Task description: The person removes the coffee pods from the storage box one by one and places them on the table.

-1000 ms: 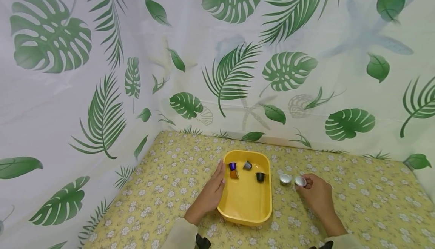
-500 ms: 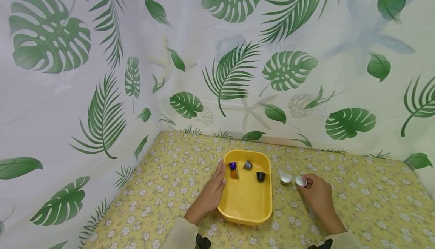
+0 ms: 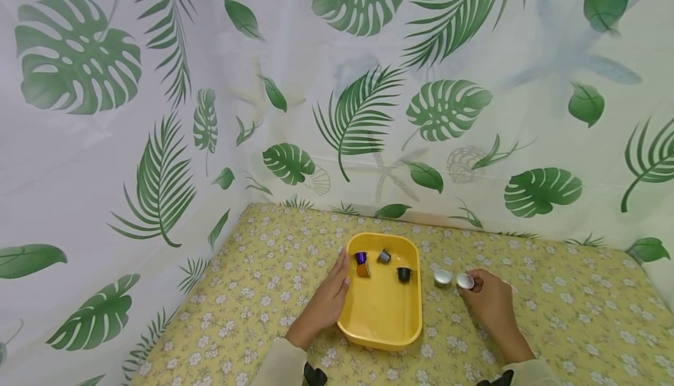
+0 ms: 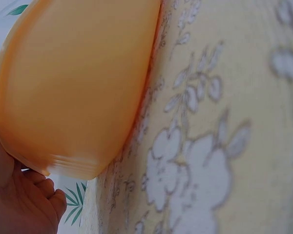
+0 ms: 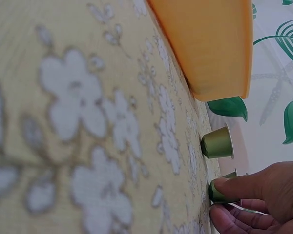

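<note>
My right hand (image 3: 492, 301) pinches a green coffee capsule (image 5: 223, 189) between thumb and fingers, low at the tablecloth, its silver lid facing up. Just left of it a second green coffee capsule (image 5: 218, 143) stands on the cloth, lid up, apart from the hand. My left hand (image 3: 327, 295) lies along the left side of a yellow tray (image 3: 379, 339), fingers fairly straight against the wall and thumb at the rim. Inside the tray are a purple capsule (image 3: 360, 257), an orange capsule (image 3: 363, 269), a grey capsule (image 3: 384, 256) and a black capsule (image 3: 403, 274).
A yellow flowered tablecloth (image 3: 263, 275) covers the table. White sheets printed with green leaves (image 3: 447, 111) rise behind and on the left. The tray's right wall stands between its inside and the two green capsules.
</note>
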Tool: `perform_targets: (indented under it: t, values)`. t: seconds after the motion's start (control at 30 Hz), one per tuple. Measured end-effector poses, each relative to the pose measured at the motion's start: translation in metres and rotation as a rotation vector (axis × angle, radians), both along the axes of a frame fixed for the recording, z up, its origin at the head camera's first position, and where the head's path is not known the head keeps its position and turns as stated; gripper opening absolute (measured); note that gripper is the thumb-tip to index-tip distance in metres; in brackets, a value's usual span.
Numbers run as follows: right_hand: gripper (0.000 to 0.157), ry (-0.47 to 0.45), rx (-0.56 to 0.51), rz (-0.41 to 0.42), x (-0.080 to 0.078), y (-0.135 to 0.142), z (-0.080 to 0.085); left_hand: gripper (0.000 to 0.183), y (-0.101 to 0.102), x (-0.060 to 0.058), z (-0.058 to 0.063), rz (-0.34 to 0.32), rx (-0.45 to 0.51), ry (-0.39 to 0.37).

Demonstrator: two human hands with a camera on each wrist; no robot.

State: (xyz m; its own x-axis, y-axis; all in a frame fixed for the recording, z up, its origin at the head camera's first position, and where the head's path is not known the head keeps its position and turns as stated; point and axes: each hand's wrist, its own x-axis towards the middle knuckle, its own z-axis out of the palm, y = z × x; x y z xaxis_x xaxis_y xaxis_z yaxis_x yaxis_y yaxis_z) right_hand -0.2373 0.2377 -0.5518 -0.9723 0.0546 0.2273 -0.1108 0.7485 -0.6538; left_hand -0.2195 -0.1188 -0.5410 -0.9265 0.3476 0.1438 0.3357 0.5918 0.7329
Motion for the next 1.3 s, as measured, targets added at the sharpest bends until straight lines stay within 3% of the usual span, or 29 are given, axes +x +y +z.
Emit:
perform_targets:
  t: [0.7,1.3]
  values:
    - [0.042,0.006,0.004,0.019,-0.0005,0.0019,-0.0003,0.054,0.0005,-0.0025,-0.0021,-0.001,-0.007,0.011]
    - [0.050,-0.090,-0.032,0.025,0.0017,0.0080,0.0048,0.056,0.0006,-0.0017,-0.0021,0.003,-0.009,0.008]
